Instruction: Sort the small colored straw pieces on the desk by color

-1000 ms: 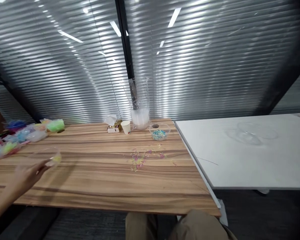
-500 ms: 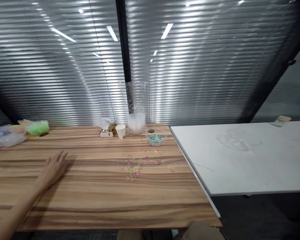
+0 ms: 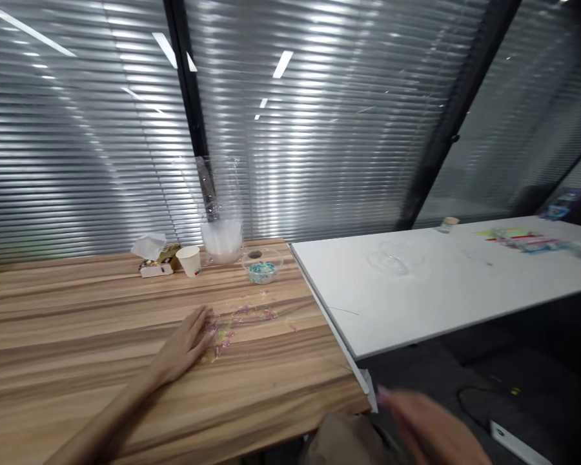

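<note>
bits (image 3: pixel 223 337), tiny and loose, pink to magenta mixed with yellow, scattered on the wood-grain table (image 3: pixel 275 387) a little in from its right edge. surface glossy, partly see-through; single shapes too small to make out. thickest cluster just beside the left fingertips, yellow gathered mid-clump, pink around it. thinner trail runs off toward the far right, ending in a small pink knot; a few strays beyond that, near the table's right side.

left hand (image 3: pixel 186 345) palm down, fingers stretched out and held close together, tips at the left margin of the scatter and touching it, as far as can be seen. hand is spread flat, closed around nothing. right hand (image 3: pixel 433 426) low in the view, off the table's near right corner, badly blurred; cannot tell whether it grips anything.

behind the scatter: clear plastic bowl (image 3: pixel 277 258) with blue, teal and pale pieces (image 3: pixel 263 272) pooled at its bottom. left of the bowl, a tall clear plastic bag (image 3: pixel 223 240) standing upright, whitish in its lower part. next, a white paper cup (image 3: pixel 189 261), upright, then a tissue box (image 3: pixel 157 267) with a white tissue poking up. white table (image 3: pixel 445 297) adjoins on the right.
</note>
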`<state>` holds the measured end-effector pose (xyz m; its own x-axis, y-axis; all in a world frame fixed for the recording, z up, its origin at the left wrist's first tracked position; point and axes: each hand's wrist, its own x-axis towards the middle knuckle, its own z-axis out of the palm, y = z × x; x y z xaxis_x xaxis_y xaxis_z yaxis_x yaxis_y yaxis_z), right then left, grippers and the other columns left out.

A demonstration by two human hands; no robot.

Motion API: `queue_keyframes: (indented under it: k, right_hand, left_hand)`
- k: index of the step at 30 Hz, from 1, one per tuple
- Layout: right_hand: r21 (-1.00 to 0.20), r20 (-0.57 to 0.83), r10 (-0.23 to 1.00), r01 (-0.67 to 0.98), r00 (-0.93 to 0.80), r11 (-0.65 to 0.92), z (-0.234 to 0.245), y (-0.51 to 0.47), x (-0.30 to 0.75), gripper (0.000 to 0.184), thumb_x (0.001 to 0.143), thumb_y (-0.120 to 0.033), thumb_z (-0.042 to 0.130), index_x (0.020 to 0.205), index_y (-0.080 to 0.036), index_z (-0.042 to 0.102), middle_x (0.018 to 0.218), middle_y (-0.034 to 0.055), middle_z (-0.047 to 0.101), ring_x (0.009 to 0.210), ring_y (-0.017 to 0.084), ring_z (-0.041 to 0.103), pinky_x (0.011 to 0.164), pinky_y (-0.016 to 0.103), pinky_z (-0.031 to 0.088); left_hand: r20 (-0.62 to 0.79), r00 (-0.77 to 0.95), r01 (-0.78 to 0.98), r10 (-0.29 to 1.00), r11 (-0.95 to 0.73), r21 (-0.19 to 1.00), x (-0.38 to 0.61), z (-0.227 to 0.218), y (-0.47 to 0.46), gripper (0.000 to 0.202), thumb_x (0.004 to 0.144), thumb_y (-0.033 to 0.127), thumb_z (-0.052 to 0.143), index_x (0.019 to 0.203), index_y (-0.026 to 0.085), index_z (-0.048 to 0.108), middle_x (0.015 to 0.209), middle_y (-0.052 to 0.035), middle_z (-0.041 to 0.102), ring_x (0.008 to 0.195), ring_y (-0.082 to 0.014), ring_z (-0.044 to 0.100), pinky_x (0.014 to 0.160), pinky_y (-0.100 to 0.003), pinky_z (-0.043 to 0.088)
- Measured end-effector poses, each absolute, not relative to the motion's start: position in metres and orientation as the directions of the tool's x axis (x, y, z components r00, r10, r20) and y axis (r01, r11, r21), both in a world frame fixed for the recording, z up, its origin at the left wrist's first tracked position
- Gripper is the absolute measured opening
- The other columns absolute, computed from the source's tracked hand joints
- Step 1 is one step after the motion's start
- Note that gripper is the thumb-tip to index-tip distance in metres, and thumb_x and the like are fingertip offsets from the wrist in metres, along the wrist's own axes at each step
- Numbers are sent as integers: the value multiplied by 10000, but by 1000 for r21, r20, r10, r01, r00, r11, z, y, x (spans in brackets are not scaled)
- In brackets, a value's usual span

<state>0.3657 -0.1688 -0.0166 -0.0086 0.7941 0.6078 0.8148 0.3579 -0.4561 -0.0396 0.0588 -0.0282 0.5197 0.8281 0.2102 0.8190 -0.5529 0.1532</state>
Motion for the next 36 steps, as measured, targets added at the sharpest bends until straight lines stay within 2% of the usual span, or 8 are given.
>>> queue_keyframes:
  k: [6,11,13,15,19,25,29,36]
  right_hand:
    - [-454,635,772,792,-34,408,-13,-93,392,255,932,-244,398,1063,-171,605,932,102,645,921,211,588,775,337,514]
    - [-406,549,789,737,-276,540,-17,-77,351,318,933,-178,335,1125,-175,589,1047,99,628,1064,202,531,887,352,482]
    - [-374,464,817,760,-342,531,-20,-67,334,354,942,-218,326,1229,-183,531,1190,96,569,1179,211,456,981,388,420]
    - [-337,370,869,825,-328,455,-25,-53,320,435,948,-340,344,1337,-164,423,1344,107,439,1277,238,348,1047,430,339]
    - [-233,254,933,920,-254,314,-38,-19,297,727,914,-573,276,1401,-34,278,1440,190,235,1342,295,196,1083,470,235]
    - [-182,212,929,922,-304,343,-37,24,258,788,924,-573,163,1384,61,247,1429,239,216,1347,298,174,1105,429,162]
    - [-231,190,908,882,-374,411,-36,54,234,752,936,-543,138,1401,44,209,1448,206,190,1355,263,163,1114,388,154]
    - [-284,248,772,718,-585,635,-41,80,217,652,948,-527,141,1419,-92,254,1463,101,217,1361,210,159,1126,393,136]
  left_hand:
    - [210,548,814,810,-574,92,6,-31,72,687,889,561,287,1392,93,308,1444,-155,271,1333,-265,267,1074,-429,286]
    - [187,552,814,813,-573,89,39,-24,70,710,889,580,255,1375,69,337,1443,-159,268,1342,-274,240,1090,-438,248]
    - [180,546,816,818,-568,109,46,-22,69,705,893,576,254,1388,77,309,1447,-158,262,1348,-264,229,1096,-438,231]
    - [182,552,805,814,-577,137,48,-21,68,691,901,569,245,1405,96,267,1463,-151,220,1358,-252,199,1099,-441,217]
    - [208,504,818,838,-541,195,44,-22,67,661,918,549,207,1413,111,242,1476,-137,197,1370,-224,160,1106,-412,212]
    - [176,575,792,799,-598,124,47,-22,62,726,893,593,231,1419,92,223,1471,-142,212,1366,-255,178,1110,-446,175]
    - [128,559,816,819,-571,89,47,-20,57,726,901,579,212,1421,73,208,1476,-153,178,1370,-272,155,1101,-469,171]
    - [119,548,826,828,-558,79,34,-20,55,759,874,622,232,1425,101,206,1479,-144,189,1374,-277,134,1101,-480,140]
